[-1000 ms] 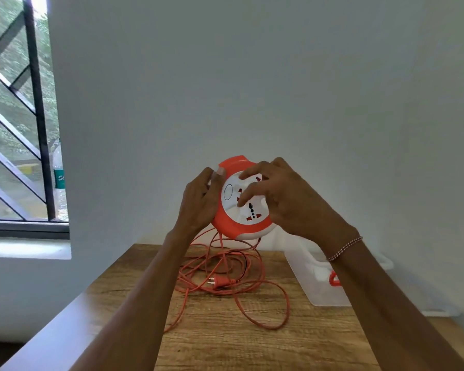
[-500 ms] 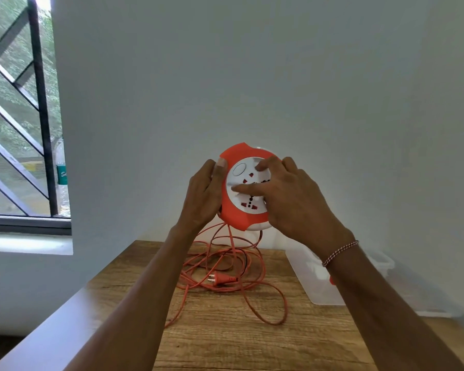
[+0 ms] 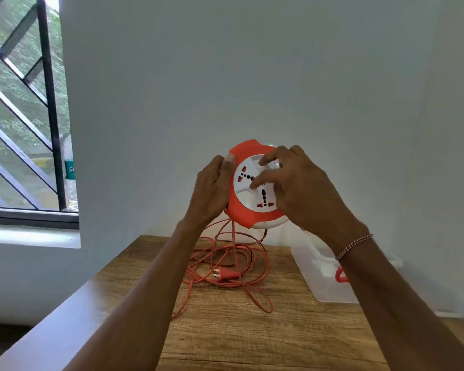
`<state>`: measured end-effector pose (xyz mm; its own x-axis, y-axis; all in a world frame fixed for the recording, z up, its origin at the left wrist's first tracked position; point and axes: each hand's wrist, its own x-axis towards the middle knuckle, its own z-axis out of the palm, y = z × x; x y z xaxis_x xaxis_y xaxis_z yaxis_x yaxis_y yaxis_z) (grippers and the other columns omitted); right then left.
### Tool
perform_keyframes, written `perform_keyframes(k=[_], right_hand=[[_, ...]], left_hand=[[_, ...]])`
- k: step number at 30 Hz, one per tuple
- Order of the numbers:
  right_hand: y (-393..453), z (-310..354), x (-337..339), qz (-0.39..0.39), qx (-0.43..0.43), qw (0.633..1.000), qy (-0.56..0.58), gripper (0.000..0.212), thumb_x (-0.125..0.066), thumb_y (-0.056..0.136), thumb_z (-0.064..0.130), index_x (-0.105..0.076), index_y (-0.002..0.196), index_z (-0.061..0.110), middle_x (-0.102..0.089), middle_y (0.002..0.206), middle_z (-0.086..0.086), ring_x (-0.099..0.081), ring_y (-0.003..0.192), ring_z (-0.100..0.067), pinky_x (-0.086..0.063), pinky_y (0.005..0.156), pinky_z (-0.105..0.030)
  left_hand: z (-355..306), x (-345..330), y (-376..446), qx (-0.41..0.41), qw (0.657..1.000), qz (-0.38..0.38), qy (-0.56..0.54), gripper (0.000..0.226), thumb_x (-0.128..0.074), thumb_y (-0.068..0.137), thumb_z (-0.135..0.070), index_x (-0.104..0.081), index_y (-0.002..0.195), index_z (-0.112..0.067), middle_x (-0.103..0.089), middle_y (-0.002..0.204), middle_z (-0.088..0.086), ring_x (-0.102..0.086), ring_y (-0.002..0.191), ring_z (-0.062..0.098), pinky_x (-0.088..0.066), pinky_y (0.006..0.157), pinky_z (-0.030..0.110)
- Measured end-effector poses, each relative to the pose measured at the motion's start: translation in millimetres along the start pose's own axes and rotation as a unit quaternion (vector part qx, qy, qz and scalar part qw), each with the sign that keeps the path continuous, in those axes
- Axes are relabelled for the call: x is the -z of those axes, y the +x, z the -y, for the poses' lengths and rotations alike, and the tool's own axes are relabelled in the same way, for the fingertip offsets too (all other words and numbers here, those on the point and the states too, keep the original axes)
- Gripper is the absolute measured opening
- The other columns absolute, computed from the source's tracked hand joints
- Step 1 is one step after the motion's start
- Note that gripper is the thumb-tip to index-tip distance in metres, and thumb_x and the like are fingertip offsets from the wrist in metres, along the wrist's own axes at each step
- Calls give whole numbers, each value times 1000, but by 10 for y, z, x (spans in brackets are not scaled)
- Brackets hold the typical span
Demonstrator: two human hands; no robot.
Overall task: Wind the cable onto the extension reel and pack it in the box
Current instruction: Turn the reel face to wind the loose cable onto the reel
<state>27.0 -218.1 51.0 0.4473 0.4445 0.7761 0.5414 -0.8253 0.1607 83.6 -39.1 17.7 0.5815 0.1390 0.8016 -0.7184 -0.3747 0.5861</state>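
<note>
A clear plastic box (image 3: 330,279) is sitting on the wooden table (image 3: 225,330) at the right, beside a loose heap of orange cable (image 3: 225,263) with its plug (image 3: 225,274) lying in it; the extension reel (image 3: 252,188) is being held above the heap; the left hand (image 3: 212,188) is gripping its orange rim, thumb on the front edge; the right hand (image 3: 303,188) is pressing curled fingers (image 3: 263,179) on the white socket face.

Your two forearms bare to the frame's lower edge, no sleeves showing, your left hand (image 3: 212,188) without rings or watch, your right hand (image 3: 303,191) likewise unadorned, a thin red-and-white twisted thread bracelet (image 3: 354,246) around your right wrist
</note>
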Motion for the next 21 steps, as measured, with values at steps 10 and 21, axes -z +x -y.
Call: perform_keyframes(k=[10,21], right_hand=[[-33,96,-76,38,2,994,-100,64,-83,71,30,-57,128,43,-49,137,-8,-41,121,-29,-48,92,-44],[-9,84,-99,-69,-92,993,-30,49,-54,91,51,-61,129,21,-70,117,-9,-67,101,-27,-54,86,-38]], left_hand=[[-6,-17,11,-2,1000,-12,-20,41,-38,103,-38,-61,104,-4,-71,88,5,-71,71,16,-59,60,25],[-21,-50,-1,12,1000,-11,-11,40,-38,102,-39,-61,104,-7,-71,88,2,-70,70,14,-58,60,24]])
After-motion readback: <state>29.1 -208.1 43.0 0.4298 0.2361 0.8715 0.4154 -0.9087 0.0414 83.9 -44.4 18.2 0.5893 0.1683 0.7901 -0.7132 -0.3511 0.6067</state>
